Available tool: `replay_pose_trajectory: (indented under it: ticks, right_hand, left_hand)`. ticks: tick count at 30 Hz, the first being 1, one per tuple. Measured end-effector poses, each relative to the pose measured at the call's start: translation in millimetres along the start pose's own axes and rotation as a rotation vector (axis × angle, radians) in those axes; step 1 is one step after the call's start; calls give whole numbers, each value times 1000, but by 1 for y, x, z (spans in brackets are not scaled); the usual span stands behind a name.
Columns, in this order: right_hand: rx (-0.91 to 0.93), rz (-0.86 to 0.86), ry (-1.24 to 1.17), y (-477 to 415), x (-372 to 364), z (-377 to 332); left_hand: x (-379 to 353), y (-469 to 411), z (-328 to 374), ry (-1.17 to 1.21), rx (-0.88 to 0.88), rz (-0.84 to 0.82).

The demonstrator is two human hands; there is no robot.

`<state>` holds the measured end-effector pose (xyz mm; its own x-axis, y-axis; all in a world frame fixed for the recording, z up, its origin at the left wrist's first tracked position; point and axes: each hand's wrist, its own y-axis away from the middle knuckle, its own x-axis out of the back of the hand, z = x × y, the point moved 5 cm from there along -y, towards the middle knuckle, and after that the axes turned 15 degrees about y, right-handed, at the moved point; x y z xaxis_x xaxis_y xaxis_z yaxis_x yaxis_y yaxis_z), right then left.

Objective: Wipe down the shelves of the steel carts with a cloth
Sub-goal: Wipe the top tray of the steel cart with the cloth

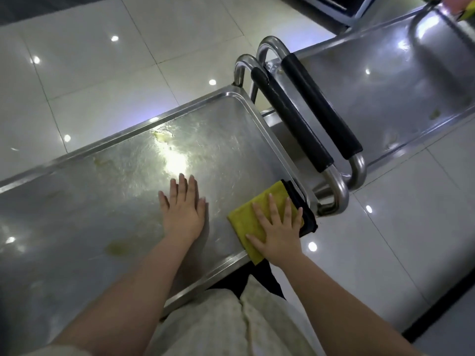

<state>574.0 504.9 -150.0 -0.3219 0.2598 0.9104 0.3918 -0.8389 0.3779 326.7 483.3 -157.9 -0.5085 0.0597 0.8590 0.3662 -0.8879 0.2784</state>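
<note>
A steel cart's top shelf (108, 191) stretches across the left and middle of the head view, with yellowish smears on it. My left hand (183, 209) lies flat on the shelf, fingers straight. A folded yellow cloth with a black underside (246, 219) sits at the shelf's near right corner. My right hand (279, 229) presses flat on the cloth with fingers spread. A second steel cart's shelf (390, 93) extends to the upper right, with small yellowish spots on it.
Two steel handles with black foam grips (290, 116) (321, 106) stand between the two carts. Glossy white tiled floor (102, 60) surrounds them. A dark-framed object (341, 11) stands at the top. A dark strip on the floor (437, 312) runs at lower right.
</note>
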Motion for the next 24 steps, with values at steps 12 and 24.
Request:
replay_pose_trajectory:
  ticks: [12,24]
  right_hand:
    - [87,-12,59,-128,44,-10]
    - [259,22,65,-132,49,-39]
  left_hand:
    - [-2,-17,-9,31,5,35]
    - [4,-17,-17,75,31,65]
